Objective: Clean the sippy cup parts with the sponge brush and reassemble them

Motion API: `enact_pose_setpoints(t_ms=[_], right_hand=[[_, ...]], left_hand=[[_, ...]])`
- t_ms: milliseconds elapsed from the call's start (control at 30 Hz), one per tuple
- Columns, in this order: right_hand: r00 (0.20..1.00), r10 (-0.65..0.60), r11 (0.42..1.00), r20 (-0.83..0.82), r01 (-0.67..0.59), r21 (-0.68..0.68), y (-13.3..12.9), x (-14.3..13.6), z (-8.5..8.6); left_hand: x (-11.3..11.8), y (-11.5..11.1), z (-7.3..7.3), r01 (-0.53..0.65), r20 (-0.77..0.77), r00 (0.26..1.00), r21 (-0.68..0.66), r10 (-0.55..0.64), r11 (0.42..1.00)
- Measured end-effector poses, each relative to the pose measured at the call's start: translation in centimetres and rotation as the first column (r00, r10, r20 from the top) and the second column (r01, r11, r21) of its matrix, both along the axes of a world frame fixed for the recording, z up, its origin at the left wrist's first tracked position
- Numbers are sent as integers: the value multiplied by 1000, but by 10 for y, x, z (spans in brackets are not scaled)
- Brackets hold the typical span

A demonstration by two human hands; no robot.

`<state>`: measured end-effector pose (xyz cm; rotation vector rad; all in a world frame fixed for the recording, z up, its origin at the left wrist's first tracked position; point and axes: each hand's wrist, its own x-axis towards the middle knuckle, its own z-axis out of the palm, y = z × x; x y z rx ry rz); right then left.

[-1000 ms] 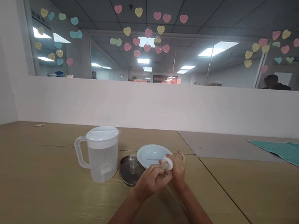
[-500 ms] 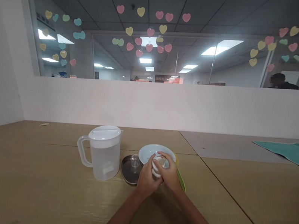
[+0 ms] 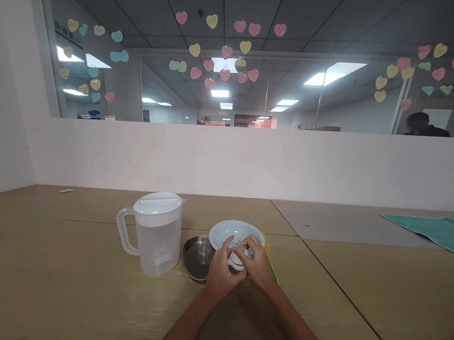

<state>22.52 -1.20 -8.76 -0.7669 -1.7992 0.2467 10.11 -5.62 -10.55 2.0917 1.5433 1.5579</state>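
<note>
Between my two hands is a small white round object [image 3: 237, 261], partly hidden by the fingers, so its exact kind does not show. My left hand [image 3: 225, 270] is closed around its left side, with the index finger raised a little. From the right, my right hand [image 3: 256, 262] grips the top of it with bent fingers. Just behind the hands stands a pale blue-white bowl [image 3: 224, 229]. A dark metal tray [image 3: 193, 267] lies left of the hands, with a small clear cup [image 3: 204, 250] in it. Something green and yellow [image 3: 274, 268] shows beneath my right hand.
A lidded translucent pitcher [image 3: 159, 240] stands on the table [image 3: 62, 282], left of the tray. A teal cloth [image 3: 449, 234] lies at the far right. Behind the table rises a white wall [image 3: 211, 162] with a window above. Beyond the glass, a person [image 3: 426, 125] is visible at right.
My right hand's fingers have shifted and bent over the white object, and my left index finger has come away from it slightly. Both hands stay in front of the bowl.
</note>
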Motion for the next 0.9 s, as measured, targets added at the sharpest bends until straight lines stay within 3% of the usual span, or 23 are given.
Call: enact_pose_setpoints(t_ms=[233, 333, 567, 800, 900], right_hand=[[990, -118, 955, 82, 91, 284, -3, 11, -4], [986, -131, 943, 106, 91, 321, -8, 10, -4], [998, 66, 994, -24, -64, 83, -9, 3, -7], [949, 132, 975, -287, -177, -137, -6, -3, -10], [932, 186, 954, -310, -247, -169, -9, -6, -5]], left_hand=[[1, -3, 1, -33, -30, 999, 28, 33, 999], [1, -3, 1, -34, -21, 999, 47, 35, 998], [1, -4, 6, -5, 18, 1000, 23, 4, 1000], [-1, -2, 3, -22, 0, 1000, 0, 22, 1000], [-1, 0, 0, -36, 9, 999, -3, 36, 999]])
